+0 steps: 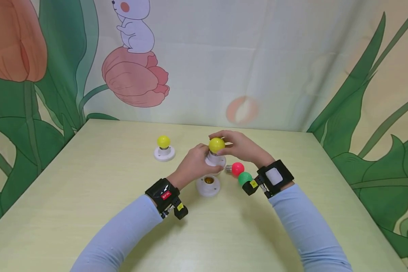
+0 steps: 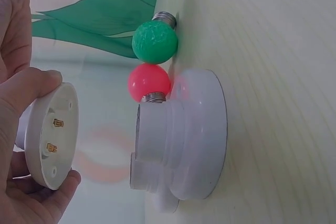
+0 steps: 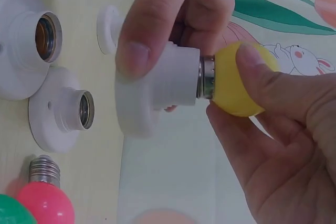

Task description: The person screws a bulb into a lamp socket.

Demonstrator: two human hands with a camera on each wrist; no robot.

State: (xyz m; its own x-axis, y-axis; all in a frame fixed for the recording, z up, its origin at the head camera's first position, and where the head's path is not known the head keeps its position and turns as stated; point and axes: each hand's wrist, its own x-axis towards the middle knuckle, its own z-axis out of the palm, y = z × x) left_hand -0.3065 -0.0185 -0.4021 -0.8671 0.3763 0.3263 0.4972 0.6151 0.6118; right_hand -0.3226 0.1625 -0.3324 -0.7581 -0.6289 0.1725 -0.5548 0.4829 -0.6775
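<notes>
My left hand (image 1: pixel 194 166) grips a white lamp holder (image 1: pixel 213 160) by its round base, raised above the table. In the left wrist view, the underside of that base (image 2: pixel 63 135) shows two brass contacts. With thumb and fingers, my right hand (image 1: pixel 243 147) pinches a yellow bulb (image 1: pixel 217 145) at the holder's mouth. The right wrist view shows part of the bulb's metal screw base (image 3: pixel 208 77) outside the socket. Below the hands, an unfilled lamp holder (image 1: pixel 208 187) stands on the table, with another holder (image 3: pixel 60 111) close by it.
A red bulb (image 1: pixel 238 169) and a green bulb (image 1: pixel 244 178) lie beside the holders, near my right wrist. Farther left stands a white holder (image 1: pixel 164 154) with a yellow bulb (image 1: pixel 163 141) in it. A printed curtain (image 1: pixel 204 75) hangs behind the table (image 1: pixel 88 211).
</notes>
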